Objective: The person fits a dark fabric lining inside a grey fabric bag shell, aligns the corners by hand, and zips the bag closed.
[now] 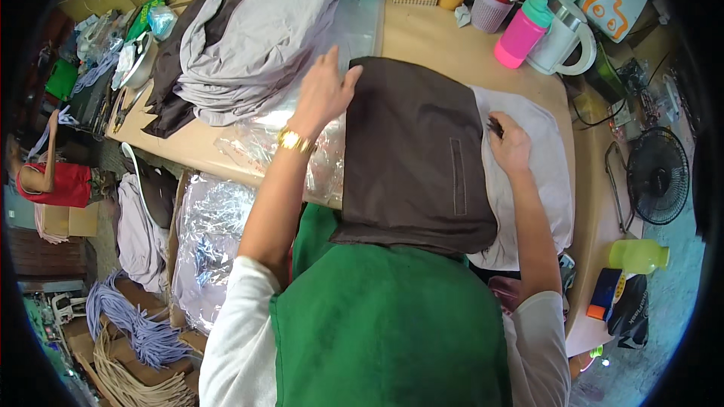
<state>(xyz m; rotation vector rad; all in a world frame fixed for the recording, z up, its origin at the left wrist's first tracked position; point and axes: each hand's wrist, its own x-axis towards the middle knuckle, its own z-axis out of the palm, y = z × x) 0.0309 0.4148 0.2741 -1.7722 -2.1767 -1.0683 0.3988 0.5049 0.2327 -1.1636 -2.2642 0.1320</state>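
Note:
A dark brown piece of cloth (411, 143) lies flat on the table in front of me, with a stitched slit like a pocket opening on its right part. Under its right side a light grey cloth (543, 173) shows. My left hand (326, 90), a gold watch on its wrist, is at the brown cloth's upper left edge, fingers stretched and holding nothing. Over the grey cloth, beside the brown edge, my right hand (511, 143) is closed around a small black object (495, 127), mostly hidden, whose kind I cannot make out.
A heap of grey and brown garments (256, 38) covers the table's far left, above clear plastic bags (271, 151). At the far right stand a pink bottle (516, 34) and a white jug (556, 41). A black fan (658, 175) is further right. Someone in red (53, 177) is at the left.

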